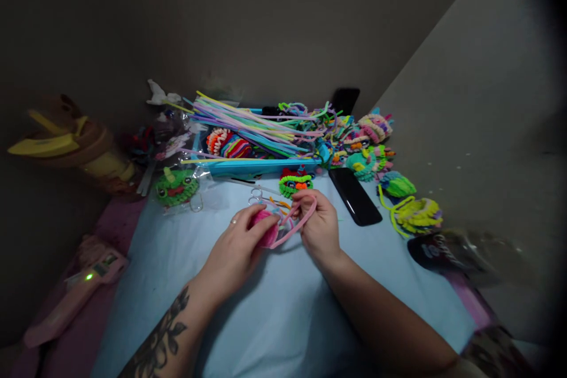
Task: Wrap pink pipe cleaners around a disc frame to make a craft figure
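Observation:
My left hand (239,245) is closed around a small pink fuzzy piece (264,225) made of pipe cleaner, with a ring showing on one finger. My right hand (319,225) pinches a light pink pipe cleaner (301,221) that loops from the pink piece up past my fingers. Both hands hover over the pale blue table cover (274,313), just in front of a green and red pipe-cleaner figure (295,182) and small scissors (257,195).
A blue tray (261,166) holds several long coloured pipe cleaners (248,121). Finished pipe-cleaner figures (370,142) lie right of it, near a black phone (354,195). A green frog figure (176,186) sits left. A pink glue gun (75,298) lies at the left edge.

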`<action>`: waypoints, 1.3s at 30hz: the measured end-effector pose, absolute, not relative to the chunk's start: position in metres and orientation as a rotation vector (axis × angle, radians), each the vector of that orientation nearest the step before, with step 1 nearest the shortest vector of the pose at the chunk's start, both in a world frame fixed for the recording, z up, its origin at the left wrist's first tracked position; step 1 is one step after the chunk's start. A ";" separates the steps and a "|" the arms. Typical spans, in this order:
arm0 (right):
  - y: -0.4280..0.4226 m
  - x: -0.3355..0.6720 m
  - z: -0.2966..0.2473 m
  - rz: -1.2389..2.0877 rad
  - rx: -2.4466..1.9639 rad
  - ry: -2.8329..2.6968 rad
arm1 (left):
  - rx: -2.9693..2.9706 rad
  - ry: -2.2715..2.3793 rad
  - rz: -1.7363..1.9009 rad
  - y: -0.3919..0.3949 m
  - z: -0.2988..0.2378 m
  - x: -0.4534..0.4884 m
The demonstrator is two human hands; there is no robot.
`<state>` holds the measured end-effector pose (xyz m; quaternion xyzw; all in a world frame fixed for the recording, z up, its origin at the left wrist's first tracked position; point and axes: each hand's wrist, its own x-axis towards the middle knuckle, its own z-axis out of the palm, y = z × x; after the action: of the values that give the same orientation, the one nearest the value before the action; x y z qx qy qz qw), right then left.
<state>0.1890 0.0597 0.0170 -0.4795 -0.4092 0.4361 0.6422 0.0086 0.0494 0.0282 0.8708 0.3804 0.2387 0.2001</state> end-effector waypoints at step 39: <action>0.050 0.173 0.027 1.115 -1.167 -1.420 | 1.825 1.410 0.908 0.051 0.021 0.004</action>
<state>0.1727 0.0499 0.0274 -0.4775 -0.5810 0.4560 0.4758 0.0040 0.0510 0.0210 0.6962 0.5379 0.3463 0.3257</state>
